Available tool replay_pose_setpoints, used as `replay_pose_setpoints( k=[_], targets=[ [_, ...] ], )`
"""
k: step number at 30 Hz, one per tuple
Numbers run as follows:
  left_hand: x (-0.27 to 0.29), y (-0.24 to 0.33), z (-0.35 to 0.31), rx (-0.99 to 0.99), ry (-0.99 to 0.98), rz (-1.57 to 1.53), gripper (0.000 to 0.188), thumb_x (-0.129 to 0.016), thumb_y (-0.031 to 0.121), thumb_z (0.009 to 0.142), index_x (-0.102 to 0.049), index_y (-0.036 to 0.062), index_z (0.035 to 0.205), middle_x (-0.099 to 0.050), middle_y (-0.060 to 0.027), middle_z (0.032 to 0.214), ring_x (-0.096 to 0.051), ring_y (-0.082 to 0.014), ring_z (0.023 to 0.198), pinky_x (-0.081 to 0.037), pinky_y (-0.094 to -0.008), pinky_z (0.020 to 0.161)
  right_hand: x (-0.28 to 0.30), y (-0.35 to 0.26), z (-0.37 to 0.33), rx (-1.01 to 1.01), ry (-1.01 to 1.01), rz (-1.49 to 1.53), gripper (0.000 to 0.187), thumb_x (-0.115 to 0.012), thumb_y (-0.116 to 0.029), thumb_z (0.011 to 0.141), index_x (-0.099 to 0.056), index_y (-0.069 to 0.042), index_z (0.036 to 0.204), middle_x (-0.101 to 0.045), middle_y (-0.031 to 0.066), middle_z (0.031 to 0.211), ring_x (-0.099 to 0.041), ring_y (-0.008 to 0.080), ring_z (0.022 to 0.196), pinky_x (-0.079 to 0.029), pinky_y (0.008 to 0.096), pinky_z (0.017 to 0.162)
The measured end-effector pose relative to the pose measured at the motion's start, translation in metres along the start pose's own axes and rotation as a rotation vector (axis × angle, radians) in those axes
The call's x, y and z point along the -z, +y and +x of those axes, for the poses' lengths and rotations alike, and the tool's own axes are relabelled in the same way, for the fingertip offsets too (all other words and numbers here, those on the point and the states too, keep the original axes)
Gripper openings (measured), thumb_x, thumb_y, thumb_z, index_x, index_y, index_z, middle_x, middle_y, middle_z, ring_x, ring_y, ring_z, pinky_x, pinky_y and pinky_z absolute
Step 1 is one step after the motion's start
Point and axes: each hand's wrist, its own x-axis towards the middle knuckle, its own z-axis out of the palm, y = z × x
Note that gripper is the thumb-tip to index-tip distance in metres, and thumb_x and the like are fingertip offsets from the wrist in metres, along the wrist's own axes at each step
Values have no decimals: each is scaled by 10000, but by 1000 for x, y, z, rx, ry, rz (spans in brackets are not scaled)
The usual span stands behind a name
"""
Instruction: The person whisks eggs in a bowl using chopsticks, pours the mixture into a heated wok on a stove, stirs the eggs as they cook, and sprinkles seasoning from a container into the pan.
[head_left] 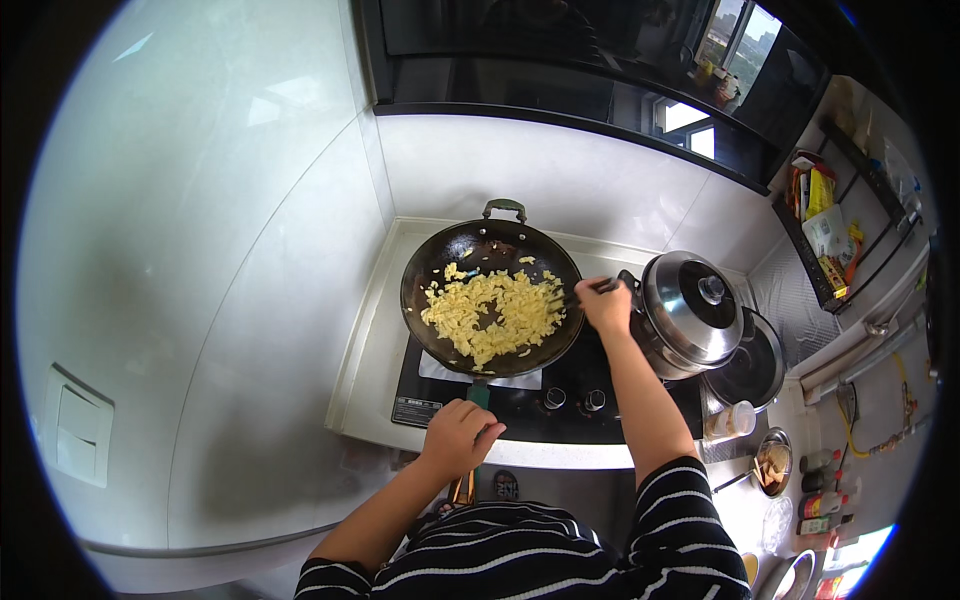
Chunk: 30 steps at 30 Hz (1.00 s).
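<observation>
A dark wok (455, 247) sits on the black gas hob (630, 425), with crumbled yellow scrambled egg (490, 312) spread over its bottom. My left hand (460, 438) is closed round the wok's long green handle (478, 394) at the front edge of the counter. At the wok's right rim, my right hand (606, 305) grips a black-handled spatula (603, 286). Its dark working end is among the egg on the right side, blurred and partly hidden.
Close on the right stands a lidded steel pot (665, 300), with a dark pan or lid (760, 365) beside it. A jar (738, 420), a metal bowl of food (772, 465) and several bottles (820, 500) line the right counter. A wall rack (800, 240) holds packets; a tiled wall (270, 290) bounds the left.
</observation>
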Motion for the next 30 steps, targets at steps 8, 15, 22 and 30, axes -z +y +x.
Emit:
replay_pose_setpoints(
  k=[8,15,22,30],
  targets=[
    [1,-1,-1,1,-8,10,171,-766,84,726,-598,73,762,-568,-72,690,-541,-270,620,-422,-361,539,-4,-53,-67,-366,-630,747,130,-706,-100,806,-706,24,844,-690,79,728,-637,116,560,-515,227,520],
    [0,-1,1,-6,-12,2,167,-765,94,731,-601,74,760,-567,-68,688,-541,-269,621,-423,-361,547,-23,6,-18,-53,-93,322,209,-731,-196,742,-699,10,732,-680,122,632,-673,135,608,-522,305,602],
    [-2,-2,-1,1,-3,12,164,-762,106,738,-601,80,756,-559,-64,683,-534,-266,621,-419,-362,547,-28,-4,-20,-40,-27,67,161,-715,-234,746,-744,-93,816,-682,160,717,-696,312,744,-549,364,674],
    [-2,-3,-1,0,-23,16,177,-764,101,741,-592,77,771,-555,-69,686,-526,-274,617,-415,-365,546,-91,-76,-83,-227,-459,700,219,-714,-228,757,-710,-10,756,-678,96,642,-655,152,596,-518,303,600]
  ],
)
